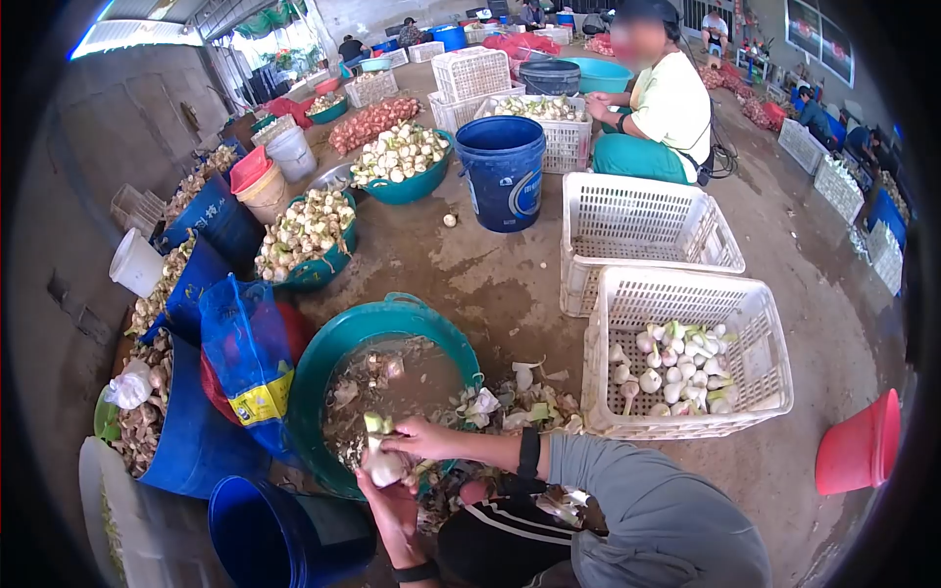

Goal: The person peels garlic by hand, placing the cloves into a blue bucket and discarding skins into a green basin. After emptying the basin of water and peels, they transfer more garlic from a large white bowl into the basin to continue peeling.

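A white garlic bulb with a short pale-green stem is between my two hands, over the near rim of a green tub. My left hand is closed around the bulb from below. Fingers of my right hand press on its upper side near the stem; whether they hold a small tool is hidden. Murky water and loose peelings fill the tub. More husks and leaf scraps lie on the floor beside it and around my legs.
To the right, a white crate holds several peeled garlic bulbs; another crate stands behind it. Blue buckets and basins heaped with garlic stand ahead and left. A red bucket is far right. A seated person works beyond.
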Motion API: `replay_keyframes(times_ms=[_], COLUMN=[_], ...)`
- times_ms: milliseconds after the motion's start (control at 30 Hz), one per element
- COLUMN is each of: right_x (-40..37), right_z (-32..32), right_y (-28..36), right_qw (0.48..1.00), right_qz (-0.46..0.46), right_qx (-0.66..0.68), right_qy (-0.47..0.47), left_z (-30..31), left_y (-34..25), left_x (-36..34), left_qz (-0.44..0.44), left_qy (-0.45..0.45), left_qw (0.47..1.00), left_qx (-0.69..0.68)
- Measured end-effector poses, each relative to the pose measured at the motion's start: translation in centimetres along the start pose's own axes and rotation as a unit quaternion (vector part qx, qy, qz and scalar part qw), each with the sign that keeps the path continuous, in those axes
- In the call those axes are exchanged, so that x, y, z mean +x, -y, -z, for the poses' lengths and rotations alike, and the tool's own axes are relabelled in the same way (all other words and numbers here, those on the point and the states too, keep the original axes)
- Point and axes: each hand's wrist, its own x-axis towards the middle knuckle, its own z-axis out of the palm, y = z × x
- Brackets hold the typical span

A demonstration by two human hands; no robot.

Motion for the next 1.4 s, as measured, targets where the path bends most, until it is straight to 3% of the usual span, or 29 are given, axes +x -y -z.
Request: replay_keyframes(times_ms=[67,100,133,167,200,233,267,300,333,400,433,533,600,667,767,800,867,933,1000,1067,1100,1133,1167,1200,1267,1300,1333,1367,1400], right_x=[-0.2,-0.3,-0.4,-0.4,-0.4,-0.5,-0.5,-0.3,-0.4,-0.6,-0.8,-1.1,-0.7,-0.7,-1.0,-1.1,-0.7,-1.0,-1.3,-1.4,-1.5,-1.7,-2.3,-3.5,-6.5,-7.9,-8.6,-9.3,-9.4], right_z=[-0.4,-0.5,-0.6,-0.8,-0.9,-0.9,-0.9,-0.9,-0.8,-0.7,-1.2,-0.8,-0.7,-0.5,0.5,1.0,0.5,0.4,-0.8,-0.3,1.7,3.4,5.9,7.9,10.8,11.3,11.2,10.8,10.1], right_y=[-0.5,-0.7,-0.8,-0.9,-1.1,-1.3,-1.4,-1.3,-1.1,-0.9,-1.0,-0.5,-1.6,-2.5,-5.3,-5.2,-4.6,-2.3,-0.5,0.8,-0.8,2.6,3.3,4.0,2.7,0.9,-2.0,-2.2,-2.3], right_qw=[0.998,0.991,0.981,0.981,0.967,0.951,0.93,0.942,0.942,0.986,0.991,0.991,0.965,0.895,0.804,0.767,0.766,0.855,0.888,0.879,0.87,0.851,0.847,0.863,0.903,0.924,0.963,0.962,0.98], right_qz=[-0.028,-0.058,-0.088,-0.088,-0.121,-0.153,-0.185,-0.161,-0.161,-0.109,-0.037,-0.089,-0.148,-0.138,-0.191,-0.208,-0.138,-0.124,-0.134,-0.147,-0.084,-0.021,-0.029,-0.001,-0.072,-0.216,-0.264,-0.267,-0.171], right_qx=[0.061,0.119,0.175,0.176,0.222,0.267,0.311,0.288,0.288,0.126,0.129,0.038,0.215,0.423,0.561,0.606,0.626,0.496,0.437,0.454,0.484,0.524,0.526,0.502,0.422,0.303,0.052,0.052,-0.095], right_qy=[-0.002,-0.002,-0.001,-0.001,0.019,0.038,0.057,0.064,0.063,0.021,0.027,0.089,0.013,-0.033,-0.049,-0.033,-0.045,-0.089,-0.043,-0.013,0.045,0.04,0.071,0.064,0.015,-0.083,-0.006,-0.013,0.028], left_z=[0.3,0.2,0.0,0.2,0.7,1.2,1.5,1.8,2.7,3.3,3.3,3.0,2.3,1.7,2.9,3.4,4.2,3.4,3.1,4.2,4.4,4.4,4.8,5.2,5.6,6.0,6.0,6.0,5.8], left_y=[0.4,0.5,0.6,0.1,-0.2,-0.6,-0.8,-0.8,-0.4,0.3,0.7,2.2,1.9,1.3,-0.5,-0.7,-0.4,0.2,1.7,2.1,1.9,1.5,1.2,0.9,0.3,0.4,0.4,0.6,0.8], left_x=[0.5,1.0,1.2,0.1,0.5,0.7,0.8,1.0,1.4,1.4,1.2,1.6,1.4,1.6,1.3,1.5,2.4,2.2,2.5,2.9,3.0,2.9,2.8,2.5,2.4,2.5,2.5,2.5,2.8], left_qz=[-0.055,-0.218,-0.364,-0.217,-0.204,-0.089,0.03,0.08,0.086,0.052,0.051,-0.07,-0.078,-0.088,-0.001,0.021,0.056,0.014,-0.013,0.005,0.002,-0.003,0.014,0.011,0.019,0.02,0.024,0.027,0.028], left_qy=[-0.034,-0.055,-0.072,-0.06,-0.034,-0.03,-0.025,0.019,0.02,-0.052,-0.028,-0.075,-0.056,-0.039,0.142,0.133,0.104,0.012,-0.065,-0.106,-0.102,-0.097,-0.107,-0.115,-0.105,-0.109,-0.107,-0.108,-0.106], left_qw=[0.993,0.921,0.772,0.897,0.942,0.988,0.999,0.995,0.996,0.981,0.981,0.962,0.964,0.965,0.976,0.977,0.975,0.989,0.993,0.994,0.995,0.994,0.99,0.989,0.983,0.979,0.979,0.979,0.98], left_qx=[0.095,0.319,0.516,0.381,0.266,0.125,-0.021,-0.056,0.021,0.18,0.183,0.252,0.248,0.242,0.167,0.167,0.188,0.147,0.102,0.033,-0.008,-0.051,-0.095,-0.095,-0.149,-0.172,-0.17,-0.169,-0.167])
